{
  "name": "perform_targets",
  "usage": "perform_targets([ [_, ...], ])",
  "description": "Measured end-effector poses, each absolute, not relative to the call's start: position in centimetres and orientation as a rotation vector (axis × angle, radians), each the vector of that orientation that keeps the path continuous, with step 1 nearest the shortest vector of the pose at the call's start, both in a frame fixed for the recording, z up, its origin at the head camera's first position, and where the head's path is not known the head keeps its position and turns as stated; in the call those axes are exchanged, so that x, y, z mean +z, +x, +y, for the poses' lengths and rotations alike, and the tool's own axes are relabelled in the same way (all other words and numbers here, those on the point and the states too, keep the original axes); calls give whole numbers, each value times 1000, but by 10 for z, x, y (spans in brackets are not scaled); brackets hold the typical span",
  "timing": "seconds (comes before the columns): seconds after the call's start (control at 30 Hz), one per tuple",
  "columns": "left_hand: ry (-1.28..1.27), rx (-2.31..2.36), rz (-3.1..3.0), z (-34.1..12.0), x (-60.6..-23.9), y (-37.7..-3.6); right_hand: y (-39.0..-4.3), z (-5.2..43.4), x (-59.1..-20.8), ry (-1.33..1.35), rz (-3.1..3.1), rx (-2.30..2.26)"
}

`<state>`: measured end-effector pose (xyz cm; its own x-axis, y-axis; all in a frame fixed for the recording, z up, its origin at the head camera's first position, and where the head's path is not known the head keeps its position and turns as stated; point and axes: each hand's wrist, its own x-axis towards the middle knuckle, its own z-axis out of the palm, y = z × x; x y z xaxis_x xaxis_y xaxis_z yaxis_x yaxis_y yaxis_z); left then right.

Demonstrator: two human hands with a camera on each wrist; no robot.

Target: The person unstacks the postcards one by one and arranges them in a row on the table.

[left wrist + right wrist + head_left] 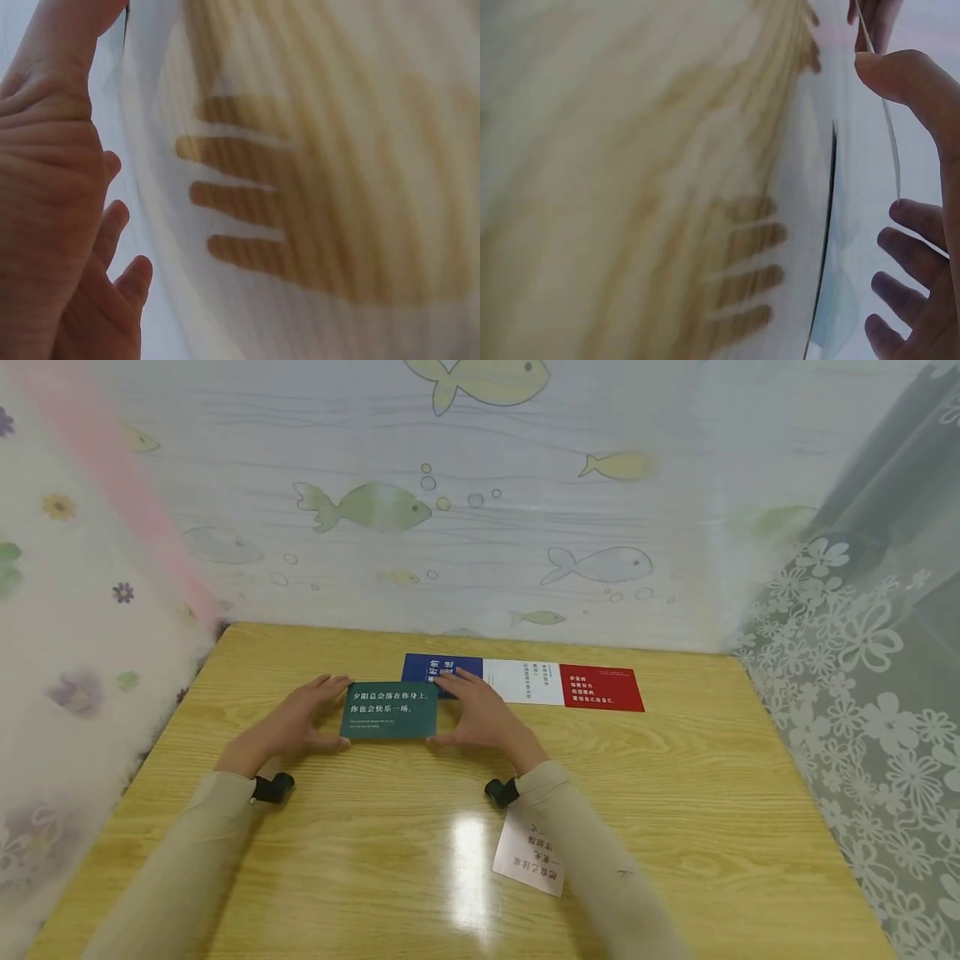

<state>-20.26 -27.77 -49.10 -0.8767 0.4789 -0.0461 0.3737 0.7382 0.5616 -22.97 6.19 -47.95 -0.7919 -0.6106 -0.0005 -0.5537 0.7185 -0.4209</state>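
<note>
Both hands hold a dark green card (388,727) with white lettering, its text upright to the head view. My left hand (288,727) has its thumb at the card's lower left corner and fingers at the upper left one. At the right end, my right hand (483,718) grips the lower and upper edges likewise. Seen from the right wrist, the card's thin edge (893,142) runs from thumb to fingertip, raised off the table, with the other fingers spread. Behind the right fingers lies a blue card (416,666), partly covered by the green card and that hand.
A white card (510,681) and a red card (603,687) continue the row rightward from the blue one. Partly under the right forearm lies a pale pink card (525,860). The glossy wood-grain table (360,877) meets a fish-print curtain (480,560) at the back.
</note>
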Motion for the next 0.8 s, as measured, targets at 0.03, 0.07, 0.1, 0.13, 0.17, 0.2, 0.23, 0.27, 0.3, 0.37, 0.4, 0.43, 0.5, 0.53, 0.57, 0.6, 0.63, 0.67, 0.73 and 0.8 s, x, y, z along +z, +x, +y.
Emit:
perform_targets([
  [0.03,679,820,2754,-279,-491,-205,-232,60,-479,-945,2783,-616],
  [0.07,678,810,2760,-281,-491,-208,-234,58,-480,-944,2789,-606],
  [0.1,674,796,2766,-282,-491,-210,-237,56,-480,-942,2792,-596],
  [0.13,671,788,2770,-283,-491,-212,-239,54,-480,-940,2793,-590],
  [0.17,673,782,2775,-284,-490,-214,-241,52,-480,-936,2793,-590],
  [0.2,677,771,2780,-285,-489,-216,-243,51,-480,-931,2789,-591],
  [0.23,681,760,2783,-286,-488,-218,-246,50,-480,-923,2783,-592],
  [0.27,681,748,2786,-287,-487,-221,-248,48,-481,-915,2778,-588],
  [0.3,685,732,2791,-288,-487,-223,-250,47,-481,-909,2774,-583],
  [0.37,685,700,2800,-289,-485,-227,-255,45,-482,-898,2770,-583],
  [0.4,683,683,2805,-290,-485,-230,-257,43,-483,-895,2768,-588],
  [0.43,685,665,2811,-291,-485,-232,-259,42,-483,-892,2766,-595],
  [0.5,690,633,2825,-293,-485,-237,-263,40,-484,-891,2767,-613],
  [0.53,693,622,2829,-294,-485,-239,-265,38,-485,-888,2767,-622],
  [0.57,697,606,2832,-295,-485,-241,-267,37,-485,-886,2768,-627],
  [0.6,702,591,2834,-295,-485,-243,-269,35,-486,-889,2767,-628],
  [0.63,708,574,2834,-296,-485,-244,-270,34,-486,-892,2766,-620],
  [0.67,706,557,2834,-297,-484,-245,-271,32,-487,-896,2768,-614],
  [0.73,698,517,2828,-300,-483,-247,-273,27,-487,-900,2760,-615],
  [0.8,686,489,2823,-303,-480,-248,-275,21,-488,-912,2754,-614],
])
